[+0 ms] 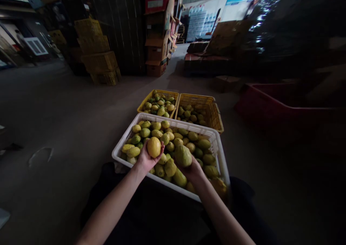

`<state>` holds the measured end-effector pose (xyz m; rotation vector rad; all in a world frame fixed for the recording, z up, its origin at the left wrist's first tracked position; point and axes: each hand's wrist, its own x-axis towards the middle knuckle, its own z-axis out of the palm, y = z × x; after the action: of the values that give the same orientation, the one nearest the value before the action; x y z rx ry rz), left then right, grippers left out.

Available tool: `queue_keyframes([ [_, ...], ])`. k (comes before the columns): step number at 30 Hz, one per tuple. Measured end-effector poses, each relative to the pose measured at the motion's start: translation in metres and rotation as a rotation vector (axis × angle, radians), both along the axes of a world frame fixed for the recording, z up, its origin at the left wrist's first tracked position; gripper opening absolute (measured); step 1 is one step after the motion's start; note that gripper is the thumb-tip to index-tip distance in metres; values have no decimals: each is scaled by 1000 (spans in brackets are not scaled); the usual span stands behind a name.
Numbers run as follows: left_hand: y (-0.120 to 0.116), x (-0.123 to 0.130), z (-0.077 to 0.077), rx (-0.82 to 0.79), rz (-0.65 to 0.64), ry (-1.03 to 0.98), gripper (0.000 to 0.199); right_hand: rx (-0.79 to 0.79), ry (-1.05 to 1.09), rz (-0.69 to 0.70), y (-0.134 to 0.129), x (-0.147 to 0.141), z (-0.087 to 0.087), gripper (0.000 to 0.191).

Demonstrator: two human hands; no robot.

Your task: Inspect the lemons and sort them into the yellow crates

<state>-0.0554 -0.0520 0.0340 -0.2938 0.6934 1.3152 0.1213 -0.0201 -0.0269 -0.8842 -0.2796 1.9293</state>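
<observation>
In my left hand (148,161) rests a round yellow lemon (154,147), with my fingers curled under and beside it. My right hand (192,171) grips a larger, greenish, ridged lemon (183,156) from below and its right side. Both hands are over a white plastic crate (222,156) filled with yellow and green lemons (145,132). My wrists cross the crate's near rim, and parts of the fruit beneath are hidden by my hands.
Behind the white crate stand a yellow crate of lemons (139,108) and another yellow crate (216,117), partly filled. A red bin (259,104) is at right. Stacked yellow crates (98,61), cardboard boxes (155,53) and a wrapped stack (292,32) stand farther back.
</observation>
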Motion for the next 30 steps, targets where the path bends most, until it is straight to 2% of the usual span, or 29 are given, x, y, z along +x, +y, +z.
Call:
queue_keyframes([
  [3, 2, 2, 1, -43, 70, 43, 26, -214, -7, -50, -1, -1, 4, 16],
  [4, 3, 2, 1, -57, 79, 38, 25, -235, -7, -61, -2, -1, 7, 16],
  [8, 3, 6, -1, -29, -16, -11, 27, -246, 17, -112, -4, 1, 19, 9],
  [13, 7, 18, -4, 58, -109, 134, 32, -305, 73, -186, -3, 4, 24, 12],
  [19, 14, 27, -3, -21, -52, 142, 26, -201, 42, -225, 0, 10, 26, 9],
  [22, 15, 26, -1, -72, -4, 112, 25, -263, 33, -263, -1, 11, 30, 6],
  [25, 15, 23, 3, -43, 19, 80, 28, -334, 52, -265, -2, 10, 31, 8],
  [30, 15, 19, 8, -25, 57, 63, 22, -283, 26, -236, 1, 8, 26, 10],
])
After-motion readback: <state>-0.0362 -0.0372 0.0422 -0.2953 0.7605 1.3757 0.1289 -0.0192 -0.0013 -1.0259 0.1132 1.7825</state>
